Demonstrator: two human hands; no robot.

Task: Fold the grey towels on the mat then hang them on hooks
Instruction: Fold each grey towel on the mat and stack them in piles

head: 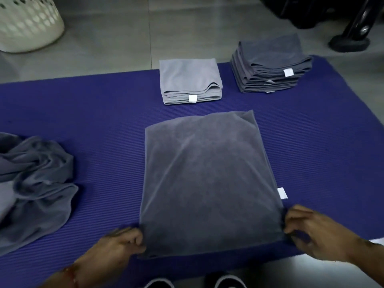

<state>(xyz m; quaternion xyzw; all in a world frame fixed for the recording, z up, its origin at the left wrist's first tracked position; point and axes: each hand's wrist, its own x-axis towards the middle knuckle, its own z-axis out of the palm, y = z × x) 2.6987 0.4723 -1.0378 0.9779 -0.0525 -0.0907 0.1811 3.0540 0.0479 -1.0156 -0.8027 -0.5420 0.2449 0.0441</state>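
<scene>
A dark grey towel [207, 179] lies flat on the blue mat [104, 121], folded into a tall rectangle with a white tag on its right edge. My left hand [122, 244] grips its near left corner. My right hand [307, 229] pinches its near right corner. Beyond it sits a folded light grey towel pile [189, 80]. A taller stack of folded dark grey towels [270, 63] stands at the back right. A heap of crumpled grey towels [35, 183] lies at the left edge of the mat.
A cream perforated laundry basket [27, 21] stands on the tiled floor at the back left. A black stand foot [351, 42] is at the back right. My shoes [228, 282] show at the mat's near edge.
</scene>
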